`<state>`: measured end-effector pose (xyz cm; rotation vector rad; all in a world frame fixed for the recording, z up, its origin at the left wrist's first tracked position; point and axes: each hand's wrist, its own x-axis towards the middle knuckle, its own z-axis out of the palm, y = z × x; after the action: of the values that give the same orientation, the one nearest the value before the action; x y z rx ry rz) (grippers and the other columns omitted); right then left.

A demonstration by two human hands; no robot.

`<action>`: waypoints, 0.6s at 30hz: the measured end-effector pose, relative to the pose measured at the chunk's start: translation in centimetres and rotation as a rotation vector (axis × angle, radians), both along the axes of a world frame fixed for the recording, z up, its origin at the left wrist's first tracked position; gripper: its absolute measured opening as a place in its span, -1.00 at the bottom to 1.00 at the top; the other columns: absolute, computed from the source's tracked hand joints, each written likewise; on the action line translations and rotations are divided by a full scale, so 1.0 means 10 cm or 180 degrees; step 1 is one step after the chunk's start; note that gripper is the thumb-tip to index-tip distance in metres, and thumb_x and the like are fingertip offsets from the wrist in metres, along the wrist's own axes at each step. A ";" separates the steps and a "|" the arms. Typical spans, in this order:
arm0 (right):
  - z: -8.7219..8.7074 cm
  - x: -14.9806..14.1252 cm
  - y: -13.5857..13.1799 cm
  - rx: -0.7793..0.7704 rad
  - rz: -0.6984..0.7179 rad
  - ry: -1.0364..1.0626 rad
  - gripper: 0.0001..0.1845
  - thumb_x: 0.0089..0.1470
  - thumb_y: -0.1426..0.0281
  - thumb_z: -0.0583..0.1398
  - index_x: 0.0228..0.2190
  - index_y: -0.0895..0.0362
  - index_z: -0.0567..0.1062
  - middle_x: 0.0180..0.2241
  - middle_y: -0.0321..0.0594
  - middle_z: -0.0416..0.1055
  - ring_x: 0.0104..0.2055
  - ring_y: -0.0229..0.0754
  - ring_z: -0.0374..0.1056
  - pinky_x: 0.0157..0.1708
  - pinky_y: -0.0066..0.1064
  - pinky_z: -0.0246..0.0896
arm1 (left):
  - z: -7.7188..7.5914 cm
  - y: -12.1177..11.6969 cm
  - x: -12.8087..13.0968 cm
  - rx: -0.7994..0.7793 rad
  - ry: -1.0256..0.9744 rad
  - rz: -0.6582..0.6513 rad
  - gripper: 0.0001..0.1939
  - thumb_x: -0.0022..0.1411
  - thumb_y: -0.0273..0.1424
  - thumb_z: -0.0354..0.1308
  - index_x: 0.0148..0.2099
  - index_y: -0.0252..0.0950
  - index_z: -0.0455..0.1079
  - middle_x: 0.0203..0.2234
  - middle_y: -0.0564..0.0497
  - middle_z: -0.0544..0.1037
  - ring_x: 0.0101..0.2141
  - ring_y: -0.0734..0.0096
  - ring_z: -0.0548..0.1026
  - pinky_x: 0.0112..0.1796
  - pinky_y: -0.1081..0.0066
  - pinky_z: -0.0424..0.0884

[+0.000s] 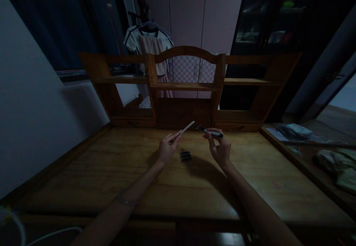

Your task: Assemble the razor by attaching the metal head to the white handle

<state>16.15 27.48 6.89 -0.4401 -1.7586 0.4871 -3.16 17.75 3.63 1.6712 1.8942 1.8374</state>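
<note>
The stick [188, 127] is near the centre of the frame, its free end slanting up and right from my left hand [167, 148], whose fingers pinch its lower end narrowly. I judge it light and fairly stiff, perhaps liable to snap if bent; the end I grip seems the right hold. Just right of it, the tool [215, 133] lies in my right hand [220, 150], thumb and fingers drawn in around its pale and dark handle, its thin head pointing left toward the stick but apart from it. It looks light and rigid, maybe a little slick, best held by the handle, since the head seems more delicate. Below, between my hands, small black pieces [185, 156] lie on the desk [125, 179]. A wooden shelf [186, 86] spans the upper middle.
</note>
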 end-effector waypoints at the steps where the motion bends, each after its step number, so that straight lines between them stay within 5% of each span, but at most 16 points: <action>1: 0.00 0.00 0.00 0.0001 -0.0003 0.0018 -0.83 0.21 0.31 0.09 -0.22 0.11 0.42 -0.32 -0.18 0.44 -0.33 -0.14 0.44 -0.31 -0.35 0.32 | 0.01 -0.01 0.00 0.0020 0.0004 0.0025 -0.62 0.23 -0.27 0.05 0.08 -0.23 0.35 -0.46 0.04 0.35 -0.44 0.52 0.30 -0.41 0.54 0.21; 9: 0.00 0.00 -0.01 -0.0183 0.0020 0.0128 -0.83 0.20 0.28 0.12 -0.23 0.11 0.41 -0.34 -0.18 0.45 -0.35 -0.13 0.45 -0.35 -0.36 0.33 | 0.10 -0.07 0.11 0.0139 0.0618 -0.0189 -0.64 0.24 -0.35 0.05 0.10 -0.16 0.32 -0.42 0.02 0.35 -0.42 0.52 0.31 -0.35 0.52 0.23; 14: 0.00 -0.01 0.02 -0.0608 0.0127 0.0458 -0.79 0.18 0.24 0.13 -0.23 0.13 0.39 -0.39 -0.18 0.47 -0.35 -0.09 0.45 -0.34 -0.32 0.36 | 0.10 -0.07 0.07 0.0123 0.0537 0.0115 -0.64 0.25 -0.35 0.03 0.10 -0.17 0.32 -0.43 0.03 0.33 -0.44 0.53 0.30 -0.38 0.53 0.22; 18: -0.02 -0.02 0.06 -0.0859 0.0178 0.0680 -0.78 0.18 0.23 0.12 -0.24 0.13 0.39 -0.42 -0.18 0.48 -0.37 -0.09 0.45 -0.36 -0.30 0.38 | 0.11 -0.08 0.09 0.0176 0.0597 -0.0037 -0.63 0.25 -0.35 0.03 0.11 -0.18 0.31 -0.41 0.01 0.35 -0.42 0.51 0.31 -0.37 0.52 0.23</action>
<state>15.97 28.06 6.72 -0.5088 -1.5077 0.7880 -2.22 16.97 4.70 1.9307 1.9105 1.8027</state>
